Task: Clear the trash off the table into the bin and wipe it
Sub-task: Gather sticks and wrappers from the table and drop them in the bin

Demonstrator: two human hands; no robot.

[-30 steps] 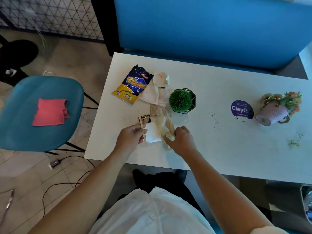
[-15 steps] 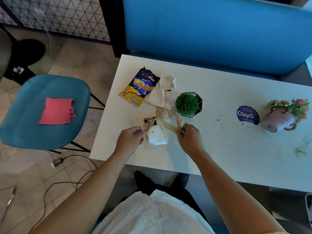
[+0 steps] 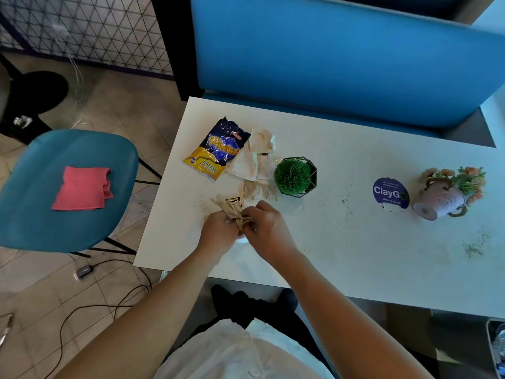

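My left hand [image 3: 217, 234] and my right hand [image 3: 266, 225] meet over the near left of the white table [image 3: 341, 242], both gripping a bunch of brown crumpled paper wrappers [image 3: 231, 210]. A small dark packet [image 3: 233, 200] lies just behind the bunch. Farther back lie a blue and yellow cheese chip bag [image 3: 217, 149] and stained white napkins [image 3: 254, 160], with another soiled paper [image 3: 258, 190] beside the plant. A pink cloth [image 3: 82, 188] rests on the teal chair [image 3: 62, 214] to the left. A bin's edge [image 3: 496, 348] shows at the bottom right.
A green plant in a wire pot [image 3: 295, 176] stands right of the napkins. A purple round sign [image 3: 390, 193] and a tipped pink flower pot [image 3: 442, 196] sit at the right, with crumbs [image 3: 474, 246] nearby. A blue bench [image 3: 341, 58] backs the table. Cables [image 3: 90, 305] lie on the floor.
My hands have come together, gathering the brown wrappers into one bunch; half a second ago they were apart, stretching the paper between them. The white paper is now hidden under my hands.
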